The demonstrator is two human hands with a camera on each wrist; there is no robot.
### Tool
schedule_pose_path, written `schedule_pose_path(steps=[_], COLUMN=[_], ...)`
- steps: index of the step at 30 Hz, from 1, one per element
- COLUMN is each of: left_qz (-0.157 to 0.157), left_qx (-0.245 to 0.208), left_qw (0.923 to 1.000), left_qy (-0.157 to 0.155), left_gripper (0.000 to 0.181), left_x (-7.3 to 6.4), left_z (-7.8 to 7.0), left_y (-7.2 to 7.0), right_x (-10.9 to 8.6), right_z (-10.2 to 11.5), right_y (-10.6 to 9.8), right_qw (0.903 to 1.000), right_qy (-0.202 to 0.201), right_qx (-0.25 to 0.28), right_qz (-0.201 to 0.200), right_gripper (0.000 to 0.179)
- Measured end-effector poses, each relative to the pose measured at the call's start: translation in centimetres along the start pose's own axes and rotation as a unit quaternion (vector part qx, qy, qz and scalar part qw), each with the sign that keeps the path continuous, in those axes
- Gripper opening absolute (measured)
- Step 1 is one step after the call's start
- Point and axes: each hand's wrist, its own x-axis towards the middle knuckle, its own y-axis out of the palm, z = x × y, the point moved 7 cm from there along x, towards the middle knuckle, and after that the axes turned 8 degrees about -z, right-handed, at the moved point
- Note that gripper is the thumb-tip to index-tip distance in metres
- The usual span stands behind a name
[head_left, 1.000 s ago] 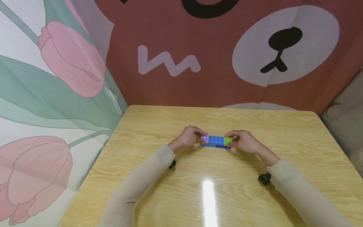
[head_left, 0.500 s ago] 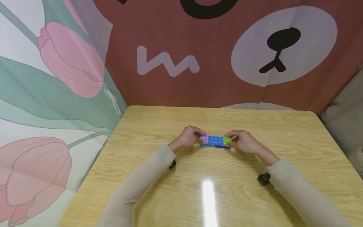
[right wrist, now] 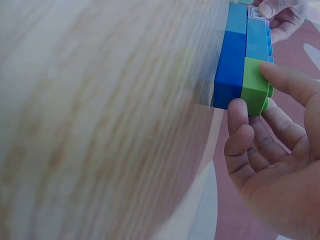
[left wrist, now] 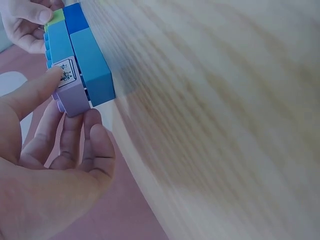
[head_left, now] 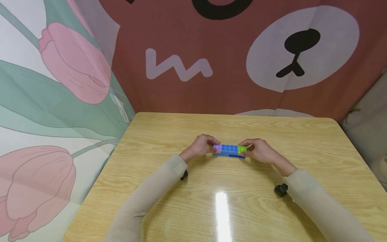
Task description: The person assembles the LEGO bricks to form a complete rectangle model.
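A two-layer row of toy building bricks sits near the middle of the table. Its lower layer is a light blue brick (left wrist: 95, 67) beside a dark blue brick (right wrist: 230, 67). On top lie a purple brick (left wrist: 76, 100) with a printed sticker, a longer blue brick (head_left: 230, 148) and a green brick (right wrist: 254, 82). My left hand (head_left: 201, 145) pinches the purple brick, thumb over the sticker. At the other end my right hand (head_left: 261, 151) pinches the green brick between thumb and fingers. A thin dark gap shows between the layers at the purple end.
The wooden table (head_left: 169, 127) carries a bright light reflection near its front. A bear-print cloth (head_left: 181, 94) hangs behind it, and a tulip-print cloth (head_left: 69, 124) at the left. Black devices (head_left: 281, 190) sit under both wrists.
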Motion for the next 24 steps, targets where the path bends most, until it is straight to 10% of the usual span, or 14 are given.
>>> schedule_pose_path(steps=[24], left_qz=[0.013], left_qx=[0.051], left_qw=[0.9961], left_qy=[0.070], left_gripper=[0.032], left_x=[0.13], left_z=[-0.33], left_y=[-0.15], right_x=[-0.24], right_z=[0.59], right_y=[-0.52], right_qw=[0.9995], right_qy=[-0.025], right_qx=[-0.015], right_qz=[-0.013], right_gripper=[0.036])
